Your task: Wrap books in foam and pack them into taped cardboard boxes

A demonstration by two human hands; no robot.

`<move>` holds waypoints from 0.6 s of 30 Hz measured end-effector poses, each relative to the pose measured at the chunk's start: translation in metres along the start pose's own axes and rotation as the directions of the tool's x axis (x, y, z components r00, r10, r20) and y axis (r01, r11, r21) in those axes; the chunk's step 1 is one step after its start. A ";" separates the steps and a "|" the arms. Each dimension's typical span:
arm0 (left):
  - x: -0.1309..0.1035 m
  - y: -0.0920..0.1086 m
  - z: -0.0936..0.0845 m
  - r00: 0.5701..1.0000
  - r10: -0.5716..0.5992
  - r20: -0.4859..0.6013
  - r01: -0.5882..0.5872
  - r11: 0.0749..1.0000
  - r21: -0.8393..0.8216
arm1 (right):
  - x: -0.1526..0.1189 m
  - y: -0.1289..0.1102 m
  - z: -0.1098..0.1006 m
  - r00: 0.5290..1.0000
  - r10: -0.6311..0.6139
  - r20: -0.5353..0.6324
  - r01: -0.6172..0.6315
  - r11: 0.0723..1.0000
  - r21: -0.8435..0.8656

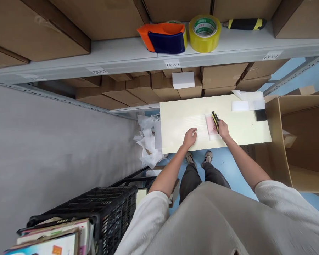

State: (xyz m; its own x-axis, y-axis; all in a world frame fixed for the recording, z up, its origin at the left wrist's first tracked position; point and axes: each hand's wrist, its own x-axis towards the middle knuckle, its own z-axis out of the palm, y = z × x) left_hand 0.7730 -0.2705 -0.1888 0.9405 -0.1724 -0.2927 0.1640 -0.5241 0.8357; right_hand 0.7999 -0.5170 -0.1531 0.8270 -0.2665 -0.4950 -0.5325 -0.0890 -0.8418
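Note:
My right hand point(223, 129) is closed around a black-and-yellow utility knife point(215, 119), which points away from me over a narrow cream-topped table point(180, 113). Beneath the knife lies a small flat packet point(211, 126), pinkish with white edges, partly covered by the knife and hand. To the left of the packet, my left hand point(190, 138) hovers at or just above the tabletop. Its fingers are loosely curved, thumb apart, and nothing shows in them.
White papers point(248, 101) and a black flat object point(261, 115) lie at the table's right end, beside a large open carton point(279, 141). The shelf ahead bears a tape dispenser point(164, 39), a tape roll point(212, 39) and another knife point(246, 24). A black crate point(117, 205) stands lower left.

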 end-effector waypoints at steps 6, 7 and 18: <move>0.000 -0.015 -0.024 0.997 0.054 0.049 -0.057 0.996 0.065 | -0.027 0.001 0.032 0.999 -0.023 0.033 0.025 0.997 -0.067; 0.001 -0.016 -0.027 0.996 0.068 0.063 -0.073 0.994 0.082 | -0.032 0.001 0.036 0.999 -0.025 0.032 0.028 0.997 -0.070; 0.003 -0.024 -0.050 0.963 0.193 0.188 -0.253 0.887 0.385 | -0.064 0.008 0.068 0.998 -0.056 -0.035 0.048 0.980 -0.191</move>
State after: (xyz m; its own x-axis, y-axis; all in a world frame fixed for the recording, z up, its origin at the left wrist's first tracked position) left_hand 0.7862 -0.2168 -0.1870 0.8814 -0.4241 -0.2083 -0.2070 -0.7429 0.6366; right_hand 0.7550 -0.4353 -0.1426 0.8486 -0.2947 -0.4393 -0.5166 -0.2835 -0.8079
